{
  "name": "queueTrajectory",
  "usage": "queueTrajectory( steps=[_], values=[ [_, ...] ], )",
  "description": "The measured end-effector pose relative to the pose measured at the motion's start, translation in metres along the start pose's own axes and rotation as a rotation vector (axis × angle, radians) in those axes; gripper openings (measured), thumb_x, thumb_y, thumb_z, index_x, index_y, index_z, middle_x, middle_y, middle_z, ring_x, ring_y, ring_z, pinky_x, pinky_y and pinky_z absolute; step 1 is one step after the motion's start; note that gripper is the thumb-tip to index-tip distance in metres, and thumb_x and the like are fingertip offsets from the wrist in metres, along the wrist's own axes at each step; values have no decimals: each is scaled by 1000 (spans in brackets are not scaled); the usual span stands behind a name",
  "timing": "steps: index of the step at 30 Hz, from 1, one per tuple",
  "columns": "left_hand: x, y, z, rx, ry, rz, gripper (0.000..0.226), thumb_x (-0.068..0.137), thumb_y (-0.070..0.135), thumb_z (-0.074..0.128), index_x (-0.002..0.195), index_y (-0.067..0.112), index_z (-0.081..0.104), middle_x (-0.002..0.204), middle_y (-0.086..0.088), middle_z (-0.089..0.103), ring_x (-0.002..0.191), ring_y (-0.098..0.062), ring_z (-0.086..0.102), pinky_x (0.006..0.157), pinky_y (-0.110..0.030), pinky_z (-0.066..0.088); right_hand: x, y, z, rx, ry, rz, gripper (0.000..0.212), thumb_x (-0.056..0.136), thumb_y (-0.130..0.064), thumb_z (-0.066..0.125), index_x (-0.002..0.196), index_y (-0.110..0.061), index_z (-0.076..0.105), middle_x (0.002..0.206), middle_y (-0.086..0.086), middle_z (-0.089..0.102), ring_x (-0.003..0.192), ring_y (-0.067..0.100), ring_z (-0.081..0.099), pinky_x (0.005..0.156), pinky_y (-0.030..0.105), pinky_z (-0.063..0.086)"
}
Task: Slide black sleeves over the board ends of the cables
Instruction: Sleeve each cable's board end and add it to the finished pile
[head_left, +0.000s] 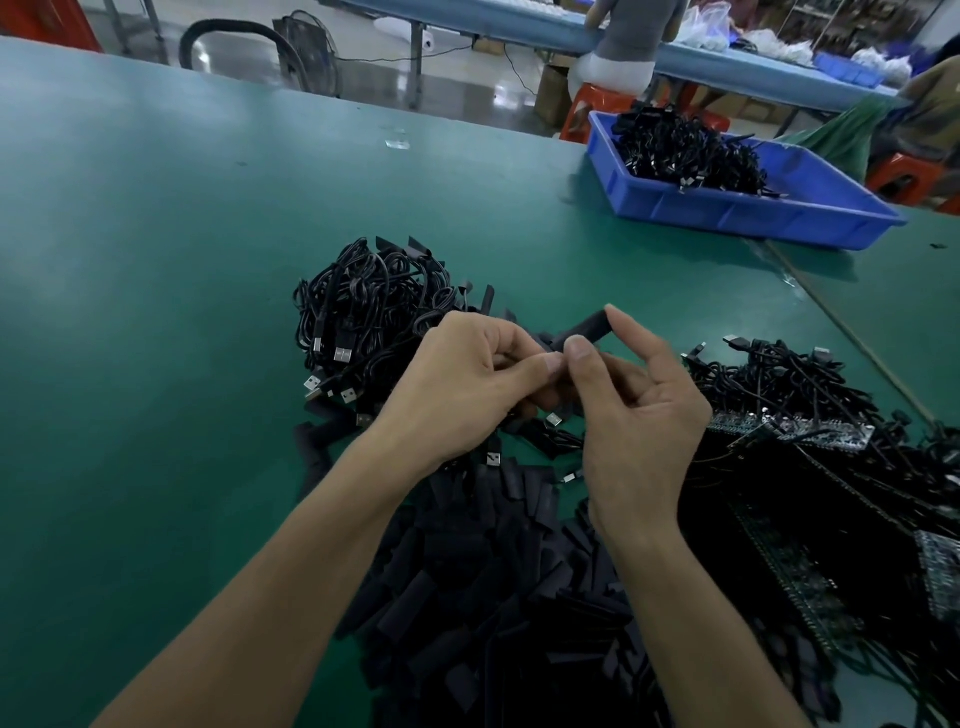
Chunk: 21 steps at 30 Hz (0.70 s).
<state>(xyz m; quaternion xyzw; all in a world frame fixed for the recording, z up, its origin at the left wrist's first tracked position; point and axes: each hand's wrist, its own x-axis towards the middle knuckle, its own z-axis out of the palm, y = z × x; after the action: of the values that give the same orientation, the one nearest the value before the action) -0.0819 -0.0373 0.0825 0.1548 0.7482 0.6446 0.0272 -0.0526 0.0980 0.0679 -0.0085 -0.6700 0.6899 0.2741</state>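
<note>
- The right hand (639, 415) pinches a black sleeve (589, 328) between thumb and forefinger.
- The left hand (467, 379), fingers curled, pinches the sleeve's near end; what it grips there is hidden.
- Both are held above a heap of loose sleeves (493, 571) on the green table (156, 260).
- A cable tangle (363, 312) lies behind the hands, and cables with boards (779, 374) lie to the right.
- A blue bin (727, 213) stands far right.

**What we cannot see**

The sleeve (587, 330) hides its near end behind the thumbs of the left hand (467, 374) and right hand (636, 415), which pinch it. What is inside it cannot be told. The sleeve pile (493, 597) runs off the bottom edge. The boards (940, 571) run off the right edge.
</note>
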Motion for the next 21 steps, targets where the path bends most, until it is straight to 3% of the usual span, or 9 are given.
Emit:
queueTrajectory(
  steps=[7, 16, 18, 21],
  values=[
    [0, -2, 7, -40, 34, 57, 19, 92, 25, 70, 74, 21, 72, 69, 0, 75, 61, -11, 70, 60, -21, 53, -3, -4, 2, 38, -41, 0, 28, 96, -19, 67, 114, -40, 68, 78, 3, 77, 69, 18, 73, 68, 29, 60],
    [2, -5, 10, -21, 14, 64, 11, 91, 22, 73, 81, 20, 73, 75, 3, 77, 69, -9, 73, 65, -18, 54, 5, -10, 0, 87, -92, 62, 26, 95, -11, 66, 107, -33, 61, 85, 10, 75, 77, 21, 72, 66, 29, 58],
    [2, -5, 7, 35, -27, 53, 7, 87, 23, 78, 87, 21, 72, 79, 7, 77, 72, -4, 72, 67, -17, 55, 8, -11, 0, 137, -50, 103, 24, 95, -8, 64, 107, -28, 58, 83, 8, 76, 76, 20, 72, 68, 28, 57],
    [2, -7, -2, 209, -186, -46, 28, 80, 34, 84, 101, 27, 68, 90, 10, 75, 83, -1, 70, 79, -22, 58, 16, -14, -2, 222, 30, 160, 22, 97, -5, 62, 109, -21, 55, 80, 6, 76, 70, 20, 69, 61, 24, 52]
  ],
)
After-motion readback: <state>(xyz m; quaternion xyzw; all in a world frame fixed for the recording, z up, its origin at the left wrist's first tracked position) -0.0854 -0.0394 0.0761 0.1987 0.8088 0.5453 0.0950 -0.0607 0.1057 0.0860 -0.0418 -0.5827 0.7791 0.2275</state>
